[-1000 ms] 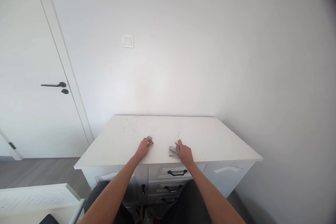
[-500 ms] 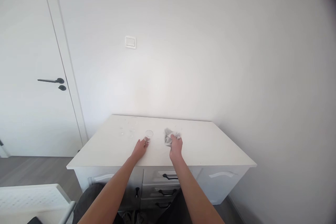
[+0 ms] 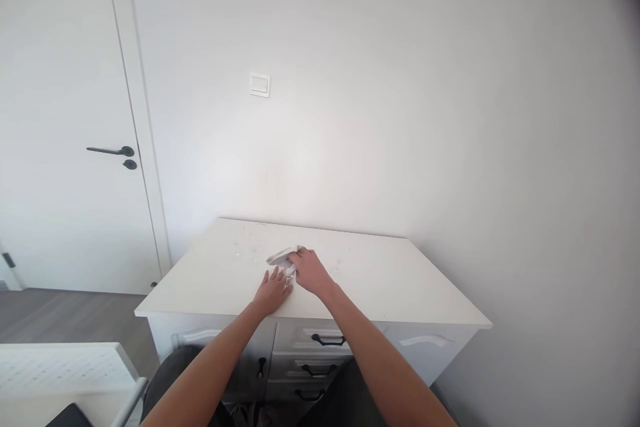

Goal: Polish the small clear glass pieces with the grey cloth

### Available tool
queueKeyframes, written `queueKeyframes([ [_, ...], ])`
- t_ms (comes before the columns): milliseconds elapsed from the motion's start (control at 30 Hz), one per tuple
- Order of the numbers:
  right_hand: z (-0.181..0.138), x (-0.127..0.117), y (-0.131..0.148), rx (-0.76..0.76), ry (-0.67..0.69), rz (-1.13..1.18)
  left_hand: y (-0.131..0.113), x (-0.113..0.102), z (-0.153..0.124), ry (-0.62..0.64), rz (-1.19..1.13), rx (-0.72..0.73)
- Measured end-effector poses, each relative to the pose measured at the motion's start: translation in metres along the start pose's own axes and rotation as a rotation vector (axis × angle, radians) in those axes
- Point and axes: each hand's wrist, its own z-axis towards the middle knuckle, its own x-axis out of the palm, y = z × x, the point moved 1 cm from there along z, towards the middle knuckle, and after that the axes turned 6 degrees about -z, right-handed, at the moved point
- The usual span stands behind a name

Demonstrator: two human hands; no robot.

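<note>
Far left: one white door [image 3: 60, 147], shut, with one black lever handle [image 3: 111, 151] and one lock rosette [image 3: 130, 165] just below it. Bottom left: one white slatted piece [image 3: 60, 373], kind unclear. Wall above: one light switch [image 3: 259, 85]. One white dresser [image 3: 400, 287] flush to the wall, both arms out over its top. Specks or droplets [image 3: 245, 250] on the top, just rear-left of the hands; count not readable. Left hand [image 3: 273, 290] laid low on the top, fingers forward, tips at one small clear item [image 3: 289, 275], type not discernible; probably steadying it, grip hidden, closed or not cannot tell. One grey cloth [image 3: 281, 256] left of centre, just beyond the left hand, bunched in the right hand [image 3: 310, 270]; fingers clamped on it, likely for pressure on the clear item; contact with the top not visible. Hands nearly touching, right arm angled across. Dresser front: white pull [image 3: 197, 335], one small black knob [image 3: 261, 365], three black drawer handles [image 3: 327, 339] stacked mid-column, second white pull [image 3: 425, 340].
</note>
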Motion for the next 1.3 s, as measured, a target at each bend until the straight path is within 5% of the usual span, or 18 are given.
queueKeyframes([
  [200,0.005,-0.015,0.017,-0.060,0.248,-0.012,-0.001,0.004,-0.002,0.024,0.050,-0.023],
  [533,0.067,-0.026,-0.002,-0.098,0.713,0.103,0.000,0.002,-0.001,0.063,0.119,-0.029],
  [867,0.056,-0.023,0.014,-0.015,0.598,-0.059,0.001,0.005,0.002,0.071,0.091,-0.036],
  [1100,0.071,-0.013,0.004,0.010,0.690,0.046,0.003,0.003,0.001,0.096,0.077,-0.015],
  [1300,0.067,-0.019,0.003,0.015,0.634,0.025,0.002,0.003,0.000,0.093,0.068,-0.029],
])
